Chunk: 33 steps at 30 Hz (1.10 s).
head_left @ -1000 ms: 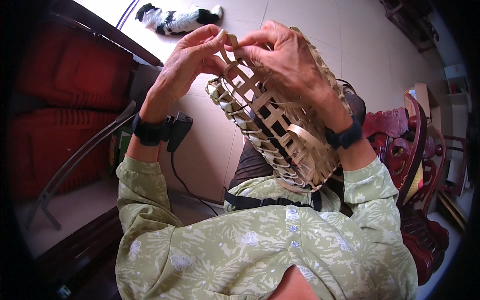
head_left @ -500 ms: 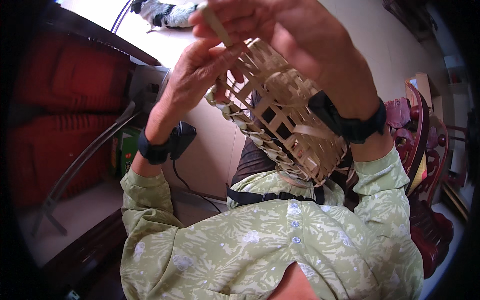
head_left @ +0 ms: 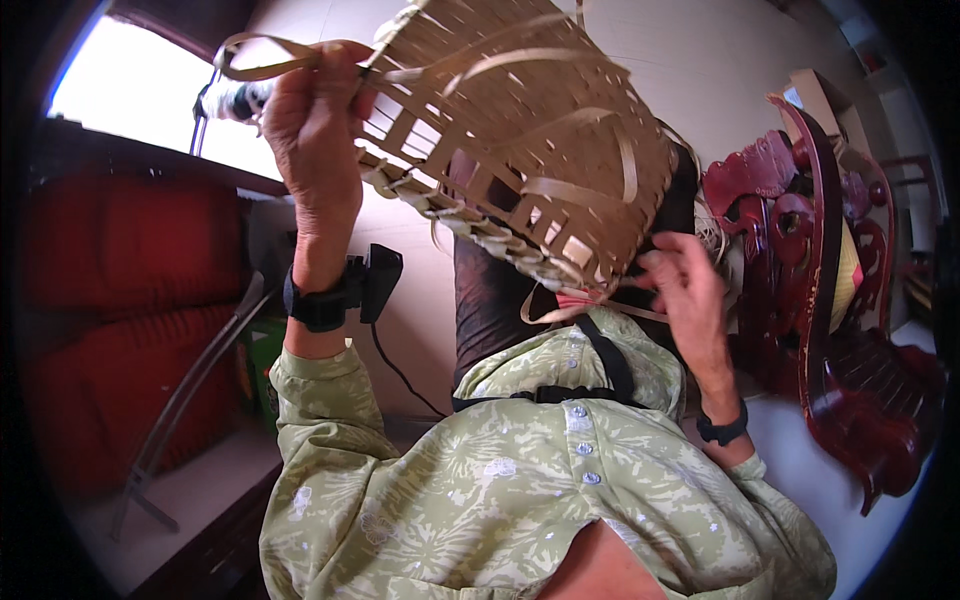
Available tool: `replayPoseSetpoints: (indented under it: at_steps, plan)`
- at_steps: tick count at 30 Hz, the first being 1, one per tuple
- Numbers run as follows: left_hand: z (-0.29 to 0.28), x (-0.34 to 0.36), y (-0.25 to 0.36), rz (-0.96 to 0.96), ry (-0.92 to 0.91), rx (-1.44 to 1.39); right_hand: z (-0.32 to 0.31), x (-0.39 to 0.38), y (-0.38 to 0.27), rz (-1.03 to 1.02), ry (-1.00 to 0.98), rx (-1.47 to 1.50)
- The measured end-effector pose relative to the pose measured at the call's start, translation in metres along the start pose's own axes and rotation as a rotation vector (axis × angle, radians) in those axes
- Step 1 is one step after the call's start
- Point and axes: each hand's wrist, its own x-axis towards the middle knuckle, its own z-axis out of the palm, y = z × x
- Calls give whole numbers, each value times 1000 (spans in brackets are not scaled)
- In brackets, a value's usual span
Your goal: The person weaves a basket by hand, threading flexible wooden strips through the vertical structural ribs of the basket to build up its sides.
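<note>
A half-woven basket (head_left: 560, 120) of flat tan bamboo strips is tilted across my lap. Its near side is an open lattice with a bound rim, and several loose strips arch over its face. My left hand (head_left: 315, 150) is closed at the upper left corner, pinching the basket's edge. From those fingers a strip loop (head_left: 262, 70) sticks out to the left. Close to the basket's lower right corner is my right hand (head_left: 690, 295), its fingers curled loosely and apart. Whether its fingertips touch the basket is hard to tell. Another loose strip (head_left: 545, 315) curls below the rim.
To the right stands a carved dark-red wooden chair (head_left: 820, 260), a cardboard box (head_left: 812, 100) behind it. Red stacked plastic items (head_left: 130, 320) and a thin metal frame (head_left: 190, 410) are at left. A black-and-white animal (head_left: 235, 100) is partly hidden beyond my left hand.
The basket has turned and lifted up and left. My left hand moved up and left; my right hand came away from it, down to the lower right corner.
</note>
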Motion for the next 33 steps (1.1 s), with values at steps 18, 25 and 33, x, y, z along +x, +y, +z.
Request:
replayPoseSetpoints:
  at_steps: [18, 25, 33]
  plan:
    - [96, -97, -55, -321, 82, -198, -79, 224, 46, -227, 443, 700]
    - [85, -198, -73, -581, 82, -175, -92, 280, 105, -251, 53, 373]
    - [61, -230, -55, -493, -317, 38, -50, 246, 70, -175, -71, 535]
